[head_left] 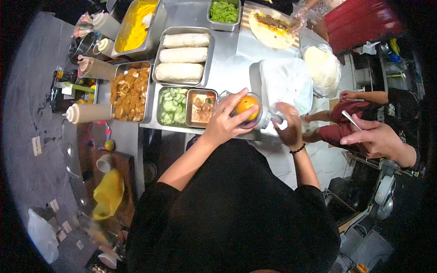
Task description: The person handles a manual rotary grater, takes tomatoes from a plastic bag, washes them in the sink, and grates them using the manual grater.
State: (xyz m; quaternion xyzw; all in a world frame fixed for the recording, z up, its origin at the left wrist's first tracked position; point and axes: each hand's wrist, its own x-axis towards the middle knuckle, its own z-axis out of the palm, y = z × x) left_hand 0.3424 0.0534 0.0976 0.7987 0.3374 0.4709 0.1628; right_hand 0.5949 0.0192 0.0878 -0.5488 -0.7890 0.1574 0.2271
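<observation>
Near the counter's front edge, my left hand (229, 117) is wrapped round a clear round container with an orange lid or content (247, 108); which of the two I cannot tell. Just right of it is my right hand (289, 126), blurred, beside a greyish part at the container's side; whether its fingers grip that part is unclear. A white plastic bag (286, 84) lies behind my right hand. Left of the container stand a small tray of reddish sauce (200, 108) and a tray of sliced cucumber (172, 105).
Three wrapped rolls (183, 55) fill a metal tray. Sauce bottles (88, 113) and a meat tray (131, 92) stand left. A co-worker's gloved hand (299, 18) touches a filled flatbread (272, 29). At right, another person's hand (371, 136) holds something thin and white.
</observation>
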